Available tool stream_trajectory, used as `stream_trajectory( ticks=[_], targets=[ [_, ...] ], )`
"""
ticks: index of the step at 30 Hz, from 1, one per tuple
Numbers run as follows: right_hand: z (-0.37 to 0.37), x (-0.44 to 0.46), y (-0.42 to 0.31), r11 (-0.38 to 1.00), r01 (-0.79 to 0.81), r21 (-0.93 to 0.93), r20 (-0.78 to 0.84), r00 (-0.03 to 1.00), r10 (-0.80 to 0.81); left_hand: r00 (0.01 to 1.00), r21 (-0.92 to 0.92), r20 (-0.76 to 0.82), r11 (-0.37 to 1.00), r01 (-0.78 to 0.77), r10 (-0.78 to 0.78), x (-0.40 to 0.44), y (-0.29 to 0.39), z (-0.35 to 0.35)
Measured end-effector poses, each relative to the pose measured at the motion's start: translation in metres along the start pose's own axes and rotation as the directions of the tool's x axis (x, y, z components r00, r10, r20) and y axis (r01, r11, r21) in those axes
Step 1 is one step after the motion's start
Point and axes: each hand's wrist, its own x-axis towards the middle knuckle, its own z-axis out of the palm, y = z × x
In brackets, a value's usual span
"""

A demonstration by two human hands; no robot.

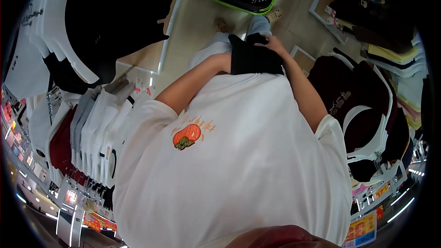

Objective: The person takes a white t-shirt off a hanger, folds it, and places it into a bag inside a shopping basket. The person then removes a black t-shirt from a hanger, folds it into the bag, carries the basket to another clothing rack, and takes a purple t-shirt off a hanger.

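Observation:
A black piece of folded cloth (257, 59) is held at my waist, in front of my white T-shirt (248, 142). My left arm reaches it from the left; the wrist meets the cloth's left edge, and the fabric hides the fingers of that hand. At the cloth's upper right edge, my right hand (274, 44) has its fingers bent over and gripping the fabric.
A black basket with a green rim (225, 5) stands on the floor ahead, with clear plastic in it. Clothes hang on racks at left (98, 128) and right (367, 124). Folded garments (395, 55) lie at the upper right. My shoes (274, 15) are near the basket.

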Motion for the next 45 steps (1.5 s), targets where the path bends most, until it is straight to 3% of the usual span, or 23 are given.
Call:
stream_trajectory(
  ticks=[2,3,6,8,11,13,14,15,16,17,20,21,24,28,30,31,34,37,40,42,43,45],
  targets=[
    [-0.006,-0.006,0.0,0.994,0.107,0.018,-0.268,0.958,-0.098,0.996,-0.022,-0.004,0.996,-0.086,0.086,-0.001,-0.013,0.003],
    [-0.051,-0.028,-0.057,0.996,-0.035,0.076,-0.109,0.993,0.043,0.99,-0.043,-0.035,0.99,-0.137,0.136,-0.001,-0.014,0.004],
    [-0.089,-0.043,-0.102,0.855,0.285,0.433,-0.15,0.958,-0.244,0.97,-0.075,-0.091,0.969,-0.234,0.227,0.012,-0.015,0.004],
    [-0.111,-0.062,-0.142,0.818,0.26,0.514,0.01,0.951,-0.308,0.975,-0.08,-0.072,0.973,-0.217,0.211,0.031,-0.021,0.0],
    [-0.116,-0.074,-0.159,0.781,0.283,0.557,0.138,0.896,-0.423,0.993,-0.183,-0.115,0.983,-0.006,-0.015,0.002,0.055,-0.034],
    [-0.11,-0.076,-0.155,0.794,0.281,0.538,0.17,0.887,-0.429,0.982,-0.238,-0.188,0.97,-0.054,0.008,0.001,0.05,-0.037],
    [-0.101,-0.076,-0.15,0.811,0.328,0.484,0.023,0.922,-0.386,0.974,-0.265,-0.225,0.961,-0.078,0.017,0.002,0.045,-0.035],
    [-0.091,-0.076,-0.15,0.829,0.365,0.423,-0.128,0.93,-0.344,0.94,-0.306,-0.308,0.921,-0.241,0.144,0.0,0.052,-0.032],
    [-0.087,-0.077,-0.151,0.848,0.392,0.357,-0.277,0.911,-0.304,0.923,-0.229,-0.34,0.936,-0.269,0.182,-0.004,0.059,-0.03],
    [-0.091,-0.083,-0.15,0.816,0.165,0.554,-0.168,0.982,-0.085,0.903,-0.149,-0.368,0.945,-0.292,0.221,-0.01,0.067,-0.03],
    [-0.092,-0.1,-0.161,0.448,-0.116,0.886,0.014,0.975,0.224,0.881,-0.127,-0.401,0.937,-0.326,0.253,-0.008,0.068,-0.026],
    [-0.091,-0.098,-0.153,0.352,-0.121,0.928,0.084,0.989,0.118,0.872,-0.164,-0.409,0.918,-0.361,0.27,-0.007,0.068,-0.023],
    [-0.084,-0.106,-0.146,0.302,-0.057,0.952,0.061,0.998,-0.005,0.865,-0.165,-0.434,0.921,-0.352,0.253,-0.013,0.076,-0.026],
    [-0.099,-0.116,-0.161,0.375,0.057,0.925,-0.015,0.993,-0.113,0.909,-0.139,-0.377,0.959,-0.248,0.181,-0.025,0.123,-0.045],
    [-0.099,-0.12,-0.162,0.481,0.079,0.873,-0.015,0.991,-0.135,0.879,0.074,-0.459,0.991,-0.111,0.132,-0.025,0.122,-0.047],
    [-0.098,-0.125,-0.17,0.64,0.135,0.757,-0.085,0.99,-0.109,0.857,0.174,-0.502,0.984,-0.032,0.116,-0.025,0.121,-0.047],
    [-0.101,-0.127,-0.186,0.487,0.126,0.864,-0.061,0.987,-0.147,0.829,0.416,-0.499,0.909,-0.028,0.254,-0.023,0.11,-0.051],
    [-0.095,-0.124,-0.183,0.476,0.327,0.816,-0.308,0.944,-0.121,0.834,-0.063,-0.552,0.998,-0.023,-0.016,-0.038,0.112,-0.053],
    [-0.094,-0.129,-0.188,0.365,0.39,0.845,-0.4,0.915,-0.052,0.751,-0.411,-0.649,0.887,-0.21,-0.123,-0.048,0.048,-0.04],
    [-0.091,-0.131,-0.175,0.337,0.368,0.867,-0.381,0.924,-0.029,0.877,-0.609,-0.479,0.712,-0.35,0.021,-0.053,0.041,-0.05],
    [-0.09,-0.134,-0.175,0.382,0.379,0.843,-0.402,0.915,-0.02,0.909,-0.701,-0.401,0.6,-0.386,0.116,-0.053,0.042,-0.053],
    [-0.09,-0.139,-0.177,0.38,0.367,0.849,-0.408,0.913,0.03,0.917,-0.794,-0.367,0.462,-0.395,0.155,-0.049,0.06,-0.046]
  ],
)
